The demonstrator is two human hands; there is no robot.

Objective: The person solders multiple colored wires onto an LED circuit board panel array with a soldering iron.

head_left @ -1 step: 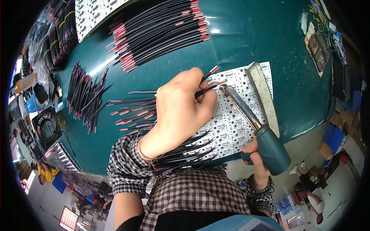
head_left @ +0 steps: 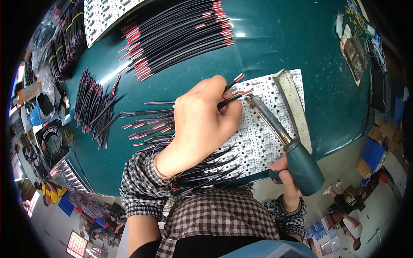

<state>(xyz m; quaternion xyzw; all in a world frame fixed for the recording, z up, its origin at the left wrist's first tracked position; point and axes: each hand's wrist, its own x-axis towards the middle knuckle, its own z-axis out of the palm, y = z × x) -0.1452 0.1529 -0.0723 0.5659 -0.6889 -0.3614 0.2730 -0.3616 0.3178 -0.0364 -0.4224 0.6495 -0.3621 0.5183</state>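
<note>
My left hand [head_left: 202,118] is closed over a white circuit board panel [head_left: 256,150], with a black cable [head_left: 230,100] between thumb and fingers. Red-tipped wires stick out of the cable's end at the panel's upper part. A second black cable end [head_left: 234,82] pokes out beside the index finger. My right hand [head_left: 290,182] grips a soldering iron [head_left: 304,170] by its dark green handle; its tip lies close to the cable's wires, and I cannot tell whether they touch. A grey metal bar [head_left: 296,116] lies across the panel's right side. Several cables [head_left: 150,122] extend left from under my left hand.
Rows of black cables [head_left: 180,36] lie at the back of the green table [head_left: 275,47]. A loose cable pile [head_left: 92,107] sits on the left, near a small fan [head_left: 51,144]. Another panel [head_left: 105,17] is at the back left. A stained tray [head_left: 353,56] stands far right.
</note>
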